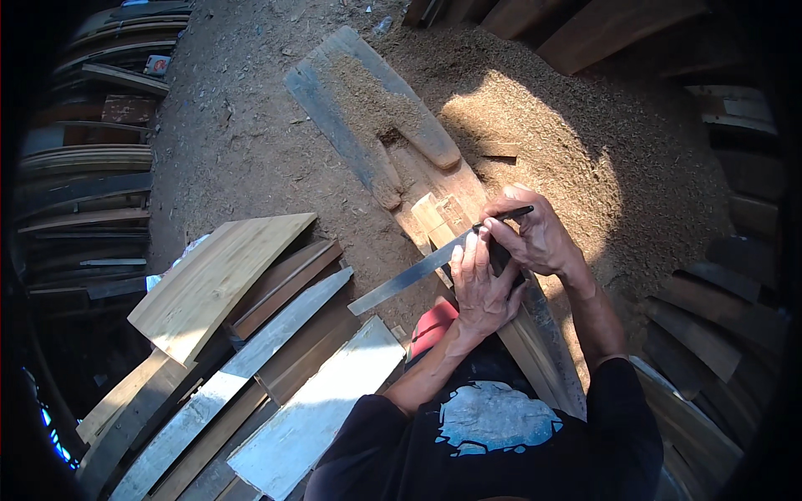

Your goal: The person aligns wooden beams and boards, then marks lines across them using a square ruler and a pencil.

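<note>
My left hand (pixel 486 292) presses on a try square, fingers over its dark stock, at the end of a wooden workpiece. The metal blade (pixel 409 282) juts out to the left past the wood. Held in my right hand (pixel 539 232) is a slim black pen (pixel 510 215), its tip down by the blade's edge near my left fingertips. The pale wooden workpiece (pixel 433 221) shows thin marked lines on its far end. It lies along a long worn bench plank (pixel 322 79) that runs away from me. My hands hide most of the square's stock.
Sawdust (pixel 543 142) covers the ground at the right and lies on the bench plank. Stacked boards (pixel 225 275) stand close on my left, with a white-faced board (pixel 334 409) nearest me. More timber lines the far left and right sides. A small dark offcut (pixel 499 158) lies on the sawdust.
</note>
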`<state>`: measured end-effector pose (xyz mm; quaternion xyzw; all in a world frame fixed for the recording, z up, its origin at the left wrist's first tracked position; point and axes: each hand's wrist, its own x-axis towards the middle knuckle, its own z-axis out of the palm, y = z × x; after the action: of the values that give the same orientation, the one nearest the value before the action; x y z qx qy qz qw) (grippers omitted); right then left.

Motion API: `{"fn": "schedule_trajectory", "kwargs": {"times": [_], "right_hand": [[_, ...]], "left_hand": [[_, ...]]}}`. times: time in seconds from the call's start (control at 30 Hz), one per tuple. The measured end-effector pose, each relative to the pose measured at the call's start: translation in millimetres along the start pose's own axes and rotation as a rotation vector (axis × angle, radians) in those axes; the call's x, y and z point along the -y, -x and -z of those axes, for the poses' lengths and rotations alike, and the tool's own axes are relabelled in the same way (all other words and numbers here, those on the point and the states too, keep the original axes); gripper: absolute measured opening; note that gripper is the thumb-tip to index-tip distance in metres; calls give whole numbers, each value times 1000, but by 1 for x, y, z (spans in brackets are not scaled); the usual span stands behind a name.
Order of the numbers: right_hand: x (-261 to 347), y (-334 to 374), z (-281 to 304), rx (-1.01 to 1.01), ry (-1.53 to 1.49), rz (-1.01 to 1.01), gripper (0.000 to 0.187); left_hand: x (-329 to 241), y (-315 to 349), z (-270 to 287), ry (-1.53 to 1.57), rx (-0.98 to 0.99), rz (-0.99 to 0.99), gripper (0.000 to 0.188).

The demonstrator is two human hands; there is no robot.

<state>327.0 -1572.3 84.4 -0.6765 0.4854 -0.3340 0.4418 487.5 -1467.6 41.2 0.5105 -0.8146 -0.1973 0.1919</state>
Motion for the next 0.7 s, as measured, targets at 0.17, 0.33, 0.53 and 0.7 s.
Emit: {"fn": "schedule_trajectory", "kwargs": {"times": [0.17, 0.33, 0.53, 0.7], "right_hand": [[3, -3, 11, -68, 146, 20, 11], [10, -8, -14, 47, -155, -81, 16], [3, -6, -1, -51, 161, 50, 10], [6, -7, 4, -67, 135, 13, 11]], "left_hand": [[-2, -2, 3, 2, 26, 1, 56], [1, 1, 0, 52, 82, 56, 56], [1, 0, 1, 15, 33, 14, 57], [0, 0, 2, -7, 24, -3, 56]]}}
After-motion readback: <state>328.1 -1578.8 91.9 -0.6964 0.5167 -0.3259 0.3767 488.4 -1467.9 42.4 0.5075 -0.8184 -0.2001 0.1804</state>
